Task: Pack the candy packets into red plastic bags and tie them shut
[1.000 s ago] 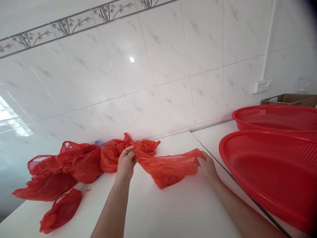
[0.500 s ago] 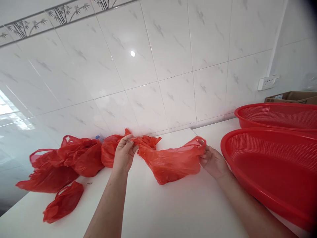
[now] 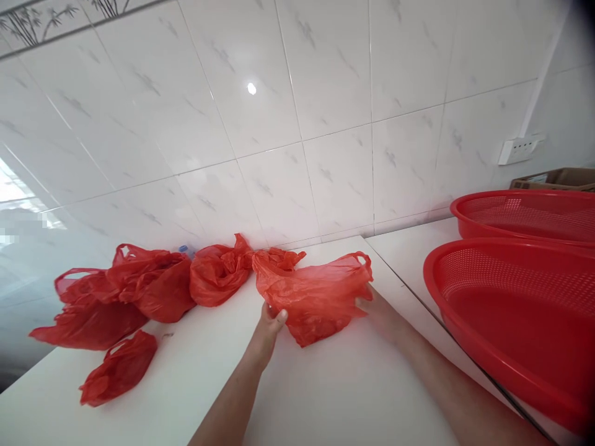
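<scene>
A thin red plastic bag (image 3: pixel 316 294) with loop handles lies spread before me on the white table. My left hand (image 3: pixel 267 334) is at its lower left edge. Its thumb stands apart from the fingers, whose tips are partly hidden by the plastic. At the bag's right side is my right hand (image 3: pixel 369 303), blurred and with its fingers behind the plastic, so its grip does not show. Behind the bag's left end lies another crumpled red bag (image 3: pixel 283 257). A rounded, filled-looking red bag (image 3: pixel 218 272) stands left of that.
More bulging red bags (image 3: pixel 155 282) crowd the left side, with a smaller one (image 3: pixel 121 371) nearer me. A blue cap (image 3: pixel 183 249) shows behind them. Two red perforated baskets (image 3: pixel 432 272) stand at right, a cardboard box (image 3: pixel 553 178) behind. The tiled wall (image 3: pixel 334 173) bounds the back.
Both hands have come off the bag's upper ends. My left hand moved down and right to its lower edge; my right hand moved slightly left and down. The bag's top has sagged leftward.
</scene>
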Demonstrator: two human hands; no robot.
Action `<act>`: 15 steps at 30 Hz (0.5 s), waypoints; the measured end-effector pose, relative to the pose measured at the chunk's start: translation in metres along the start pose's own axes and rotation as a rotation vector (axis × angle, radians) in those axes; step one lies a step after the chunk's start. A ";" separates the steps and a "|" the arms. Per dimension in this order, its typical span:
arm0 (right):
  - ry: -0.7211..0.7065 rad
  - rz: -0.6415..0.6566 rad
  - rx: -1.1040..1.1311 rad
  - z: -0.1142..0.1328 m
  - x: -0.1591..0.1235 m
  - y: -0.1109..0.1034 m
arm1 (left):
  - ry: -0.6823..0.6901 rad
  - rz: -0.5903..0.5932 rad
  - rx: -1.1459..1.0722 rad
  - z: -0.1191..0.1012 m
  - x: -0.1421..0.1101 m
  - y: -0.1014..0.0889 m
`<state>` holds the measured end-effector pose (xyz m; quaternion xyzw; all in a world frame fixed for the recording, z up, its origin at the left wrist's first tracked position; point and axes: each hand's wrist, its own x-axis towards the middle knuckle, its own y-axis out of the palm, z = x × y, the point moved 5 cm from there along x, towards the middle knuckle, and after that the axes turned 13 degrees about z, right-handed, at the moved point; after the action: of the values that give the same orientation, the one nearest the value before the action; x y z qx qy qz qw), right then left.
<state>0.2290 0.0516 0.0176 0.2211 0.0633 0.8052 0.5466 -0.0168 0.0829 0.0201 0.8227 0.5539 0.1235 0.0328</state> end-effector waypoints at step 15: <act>0.111 -0.234 0.265 -0.009 -0.009 -0.031 | -0.153 -0.136 -0.504 0.047 0.015 0.000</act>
<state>0.2538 0.0570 -0.0036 0.2372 0.2241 0.7317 0.5984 -0.0002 0.1008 -0.0233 0.7565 0.5554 0.1927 0.2866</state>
